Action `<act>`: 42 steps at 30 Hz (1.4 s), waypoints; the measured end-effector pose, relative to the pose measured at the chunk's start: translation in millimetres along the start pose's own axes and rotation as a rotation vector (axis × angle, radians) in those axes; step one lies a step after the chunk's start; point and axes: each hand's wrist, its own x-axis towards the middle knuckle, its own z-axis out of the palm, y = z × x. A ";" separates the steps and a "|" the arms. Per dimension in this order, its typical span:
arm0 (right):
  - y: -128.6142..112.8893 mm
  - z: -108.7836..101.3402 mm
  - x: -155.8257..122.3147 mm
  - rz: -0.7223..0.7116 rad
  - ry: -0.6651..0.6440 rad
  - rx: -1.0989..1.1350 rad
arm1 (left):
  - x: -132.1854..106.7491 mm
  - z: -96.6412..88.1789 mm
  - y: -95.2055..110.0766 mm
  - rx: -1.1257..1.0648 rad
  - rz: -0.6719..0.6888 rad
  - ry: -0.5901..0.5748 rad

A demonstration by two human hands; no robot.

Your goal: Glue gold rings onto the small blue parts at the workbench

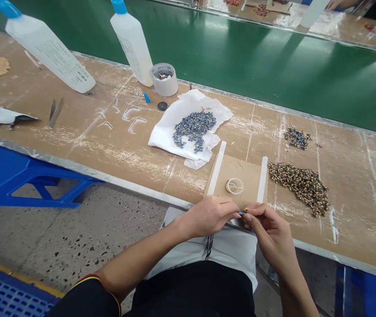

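Note:
Just above the table's near edge, my left hand (211, 215) is closed in a pinch on a small blue piece (241, 213). My right hand (271, 229) meets it fingertip to fingertip, pinching a tiny dark, gold-flecked piece (245, 211) against the blue one. Whether the two are joined is too small to tell. Beyond the fingers, a small clear cup (234, 186) with a thin stick across it stands on a cardboard pad (240, 165) edged with white strips. Blue-and-yellow small pieces (194, 127) are heaped on white paper (163, 136) farther back.
To the right lie a large pile of dark-gold pieces (301, 187) and a smaller mixed pile (297, 138). A tape roll (164, 80), two white bottles (133, 48) and tweezers (56, 112) are at the left. A green belt (240, 66) runs behind; a blue stool (36, 180) stands below.

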 end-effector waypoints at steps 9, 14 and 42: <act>9.1 -9.1 1.6 0.106 -0.043 -0.014 | 1.0 1.8 4.8 0.107 0.037 0.016; 7.3 -4.6 -2.6 0.022 -0.060 -0.102 | 2.0 7.2 2.8 0.190 0.025 -0.018; -14.9 -15.7 -9.5 -0.257 -0.133 -0.232 | 4.7 -23.8 35.5 -0.762 -0.395 -0.280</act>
